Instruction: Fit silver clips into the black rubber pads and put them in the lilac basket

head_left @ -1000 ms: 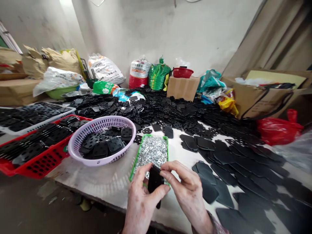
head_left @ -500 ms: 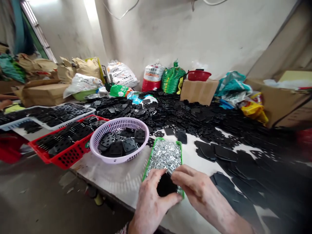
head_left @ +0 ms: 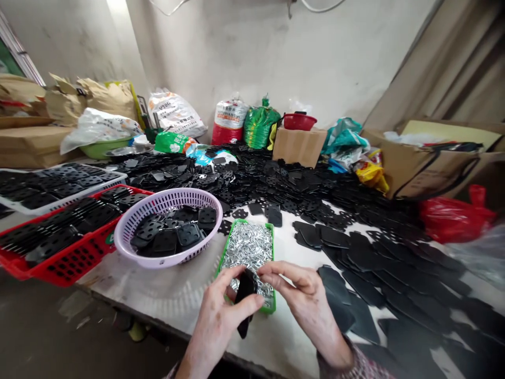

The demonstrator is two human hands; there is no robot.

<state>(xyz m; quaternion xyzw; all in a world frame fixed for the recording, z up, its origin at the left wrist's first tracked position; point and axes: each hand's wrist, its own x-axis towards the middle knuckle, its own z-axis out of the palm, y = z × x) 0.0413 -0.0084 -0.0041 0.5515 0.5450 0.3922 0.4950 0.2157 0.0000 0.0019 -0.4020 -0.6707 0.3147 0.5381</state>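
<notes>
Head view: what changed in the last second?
The black plate, broad-face to the camera half a second ago, now stands nearly edge-on in the left hand; the right hand has its fingertips near the plate's top. The view swung back right. The green tray and lilac basket stayed put.

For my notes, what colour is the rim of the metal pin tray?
Tray rim: green, best in the head view.

Soft, even daylight-like brightness falls across the wall (head_left: 252, 58), with faint shadows and wide-angle bending toward the picture's edges.
</notes>
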